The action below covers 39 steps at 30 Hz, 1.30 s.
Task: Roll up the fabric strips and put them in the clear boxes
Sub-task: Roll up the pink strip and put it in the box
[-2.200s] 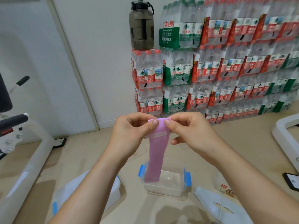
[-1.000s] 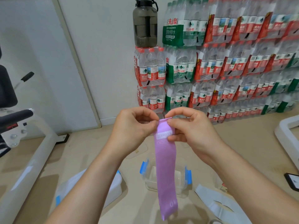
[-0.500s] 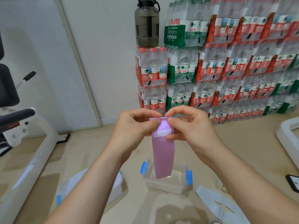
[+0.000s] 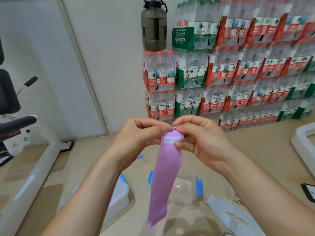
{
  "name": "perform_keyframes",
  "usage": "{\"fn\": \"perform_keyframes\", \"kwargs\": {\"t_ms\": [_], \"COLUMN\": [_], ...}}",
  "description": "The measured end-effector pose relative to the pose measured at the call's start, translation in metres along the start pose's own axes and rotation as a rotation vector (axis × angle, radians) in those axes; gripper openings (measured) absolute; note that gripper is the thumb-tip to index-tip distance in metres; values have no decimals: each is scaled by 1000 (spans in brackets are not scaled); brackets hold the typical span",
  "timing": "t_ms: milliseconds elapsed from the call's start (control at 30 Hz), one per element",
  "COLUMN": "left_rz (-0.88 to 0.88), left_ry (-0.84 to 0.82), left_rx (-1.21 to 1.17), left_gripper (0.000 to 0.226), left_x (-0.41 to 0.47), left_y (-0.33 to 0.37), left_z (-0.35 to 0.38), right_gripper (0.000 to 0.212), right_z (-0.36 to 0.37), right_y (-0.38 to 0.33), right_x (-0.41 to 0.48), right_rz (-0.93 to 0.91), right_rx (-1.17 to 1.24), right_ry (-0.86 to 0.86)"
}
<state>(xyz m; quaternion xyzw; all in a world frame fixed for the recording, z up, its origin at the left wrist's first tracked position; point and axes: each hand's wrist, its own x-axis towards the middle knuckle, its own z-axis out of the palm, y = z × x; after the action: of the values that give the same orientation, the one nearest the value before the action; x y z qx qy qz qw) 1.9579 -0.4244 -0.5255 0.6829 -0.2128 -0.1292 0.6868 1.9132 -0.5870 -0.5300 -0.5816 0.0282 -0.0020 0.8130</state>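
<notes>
**Figure: Starting the roll at the top end of a hanging strip**

Both hands are raised above the floor and clamped on the upper end of a long, pale purple fabric strip [image 4: 167,176]. The left hand [image 4: 136,136] pinches its top left corner between thumb and forefinger. The right hand [image 4: 202,143] pinches the top right, its lower fingers [image 4: 183,147] curled against the strip beside a small white label [image 4: 171,140]. The rest of the strip hangs free. In this view it passes in front of a clear rectangular plastic box with blue clips [image 4: 186,189], which stands open on the floor well away from the wall-side edge.

The step in hand appears to be the first turn of the roll. To do it well, the top edge probably needs folding over squarely, both corners level, so that the core starts tight and straight. A skewed first turn would likely make the roll cone out sideways. The thumbs can then feed the strip upward in short, even turns while the forefingers hold the core, letting the hanging weight keep the fabric taut.

Compared with half a second earlier, the top edge is no longer flat between the thumbs but crimped to a small peak. The label sits lower and reads more clearly. The free end, then within the box's outline, now hangs past the box's near wall.
</notes>
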Motion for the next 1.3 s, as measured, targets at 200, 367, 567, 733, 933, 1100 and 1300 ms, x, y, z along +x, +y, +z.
{"fn": "perform_keyframes", "kwargs": {"t_ms": [200, 367, 567, 733, 933, 1100, 1300], "left_rz": [11, 16, 93, 149, 178, 95, 56], "left_ry": [50, 117, 203, 218, 239, 225, 217], "left_rx": [191, 280, 475, 473, 365, 235, 92], "left_gripper": [19, 19, 14, 16, 22, 22, 18], "left_x": [0, 0, 2, 3, 1, 3, 3], "left_y": [1, 0, -4, -7, -4, -6, -8], "left_z": [0, 0, 6, 6, 10, 13, 18], "right_gripper": [12, 10, 14, 14, 17, 13, 13], "right_z": [-1, -3, -2, -1, -2, -4, -4], "right_y": [-1, 2, 5, 1, -3, -5, -6], "right_x": [-1, 0, 2, -1, -1, -3, -2], "right_rz": [-41, -110, -171, -177, -159, -152, -232], "right_rx": [-157, -316, -432, -445, -444, -450, -386], "right_ry": [7, 48, 98, 87, 120, 101, 107]}}
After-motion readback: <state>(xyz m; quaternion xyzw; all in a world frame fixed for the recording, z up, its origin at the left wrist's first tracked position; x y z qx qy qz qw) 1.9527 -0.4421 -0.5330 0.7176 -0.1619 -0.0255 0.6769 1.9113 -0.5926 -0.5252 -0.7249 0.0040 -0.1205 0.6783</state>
